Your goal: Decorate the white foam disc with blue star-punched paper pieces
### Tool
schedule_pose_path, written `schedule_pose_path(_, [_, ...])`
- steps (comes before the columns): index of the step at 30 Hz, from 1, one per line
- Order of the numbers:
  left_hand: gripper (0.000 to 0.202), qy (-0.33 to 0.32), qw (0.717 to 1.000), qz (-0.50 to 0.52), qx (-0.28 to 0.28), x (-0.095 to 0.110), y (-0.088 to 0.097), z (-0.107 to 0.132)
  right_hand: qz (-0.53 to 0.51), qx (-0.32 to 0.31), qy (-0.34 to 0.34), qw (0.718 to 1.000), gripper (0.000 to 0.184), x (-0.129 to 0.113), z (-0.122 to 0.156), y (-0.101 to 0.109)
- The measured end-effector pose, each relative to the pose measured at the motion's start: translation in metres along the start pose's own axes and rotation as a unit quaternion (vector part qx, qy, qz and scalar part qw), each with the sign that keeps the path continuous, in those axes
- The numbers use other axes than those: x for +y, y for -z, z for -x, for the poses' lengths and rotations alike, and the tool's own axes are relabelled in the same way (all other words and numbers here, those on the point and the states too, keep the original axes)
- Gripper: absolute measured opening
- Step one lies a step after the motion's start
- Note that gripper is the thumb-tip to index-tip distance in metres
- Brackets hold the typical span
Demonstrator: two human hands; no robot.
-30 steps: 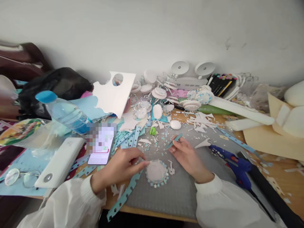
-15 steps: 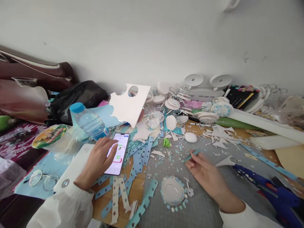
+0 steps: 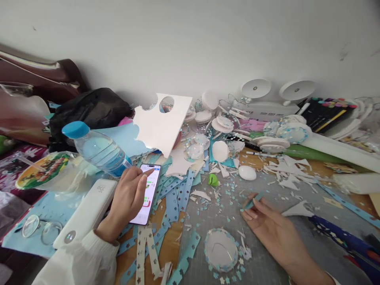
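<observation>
Pointing at the phone (image 3: 151,186) is done by the left hand (image 3: 126,198), index extended, nothing gripped; screen contact can't be confirmed. A teal piece (image 3: 259,196) is pinched in the right hand (image 3: 274,229) above the mat (image 3: 261,263), presumably so the other is freed. The disc (image 3: 222,251) is laid nearby, likely for easy reach.

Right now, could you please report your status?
Left hand over phone. Right hand holding teal piece. White disc on grey mat, loose scraps beside it.
</observation>
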State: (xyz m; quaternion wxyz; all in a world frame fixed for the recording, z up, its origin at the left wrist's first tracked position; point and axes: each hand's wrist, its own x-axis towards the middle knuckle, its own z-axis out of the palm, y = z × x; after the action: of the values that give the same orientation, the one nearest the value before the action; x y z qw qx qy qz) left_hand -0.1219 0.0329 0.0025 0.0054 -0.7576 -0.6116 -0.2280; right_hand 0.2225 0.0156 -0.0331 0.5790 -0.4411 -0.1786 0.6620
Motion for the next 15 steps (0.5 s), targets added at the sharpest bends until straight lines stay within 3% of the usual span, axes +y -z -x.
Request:
schedule_pose_path(4, [0.046, -0.019, 0.999, -0.043, 0.010, -0.0019, -0.0052, 0.0011, -0.055, 0.077, -0.093, 0.991, 0.036, -0.0027, 0.0023, -0.0049])
schedule_pose_path(9, [0.045, 0.031, 0.994, -0.106, -0.003, -0.0009, -0.0086, 0.0036, -0.087, 0.115, -0.099, 0.985, 0.041, -0.0033, 0.0052, -0.0072])
schedule_pose_path(15, [0.048, 0.023, 0.992, -0.122, -0.008, -0.0019, -0.0089, 0.0071, -0.094, 0.122, -0.111, 0.982, 0.042, -0.0043, 0.0058, -0.0054])
